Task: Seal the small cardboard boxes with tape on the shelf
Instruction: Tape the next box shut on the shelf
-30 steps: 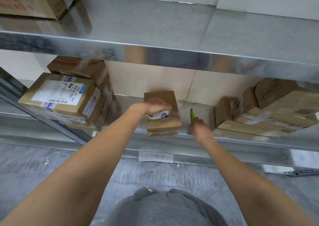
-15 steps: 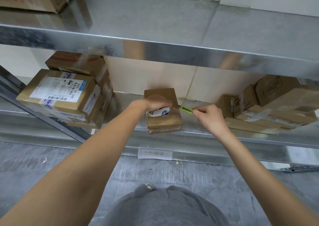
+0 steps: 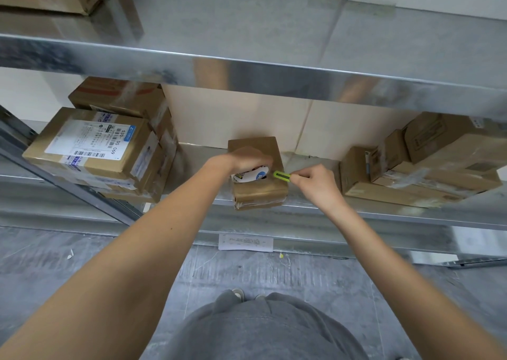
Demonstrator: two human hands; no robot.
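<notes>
A small brown cardboard box [image 3: 256, 192] sits at the front edge of the metal shelf [image 3: 301, 211], with clear tape across its front. My left hand [image 3: 247, 159] grips a roll of tape [image 3: 252, 174] with a white and blue core on top of the box. My right hand [image 3: 315, 179] pinches a small lime-green cutter [image 3: 282, 176], and its tip points at the roll, right beside the tape.
A stack of labelled boxes [image 3: 96, 151] fills the shelf's left side, and several more boxes [image 3: 417, 164] lie at the right. An upper shelf [image 3: 247, 68] overhangs the work area. A paper slip [image 3: 246, 242] lies on the grey floor below.
My right hand picked the green cutter up off the shelf and brought it left to the tape roll. My left hand has stayed on the roll atop the box.
</notes>
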